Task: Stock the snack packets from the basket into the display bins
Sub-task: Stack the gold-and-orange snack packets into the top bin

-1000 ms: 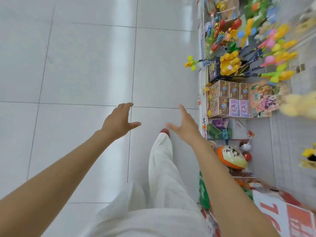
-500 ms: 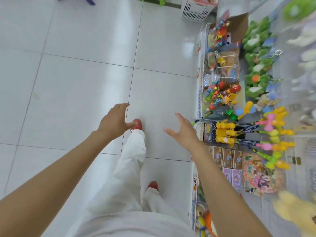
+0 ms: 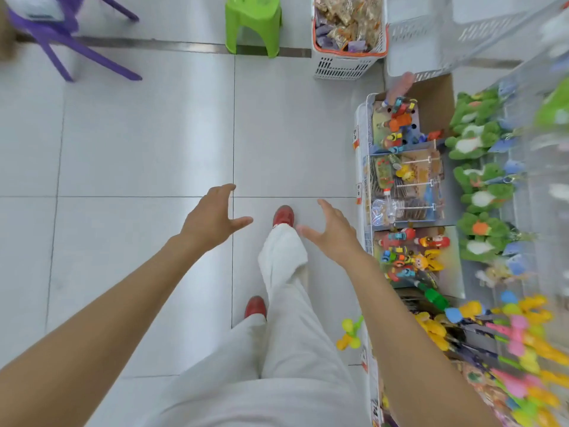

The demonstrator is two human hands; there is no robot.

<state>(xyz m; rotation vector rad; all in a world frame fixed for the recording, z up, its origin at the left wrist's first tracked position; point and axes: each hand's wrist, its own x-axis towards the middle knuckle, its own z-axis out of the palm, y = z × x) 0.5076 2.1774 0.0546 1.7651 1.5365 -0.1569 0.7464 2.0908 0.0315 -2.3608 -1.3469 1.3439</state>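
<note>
Head view: our left hand and right hand held out over tiled floor, fingers spread and relaxed, grasping nothing. Ahead we see white basket with orange rim standing on floor, just right of green stool, near far end of toy shelf. Snack packets heaped inside: crinkly clear, purple and orange wrappers, print blurred.

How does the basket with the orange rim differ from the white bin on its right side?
The basket has an orange rim; the white bin looks white all over. The basket is full of snack packets; the white bin shows none inside, though it is blurred. Both have white lattice walls.
</note>
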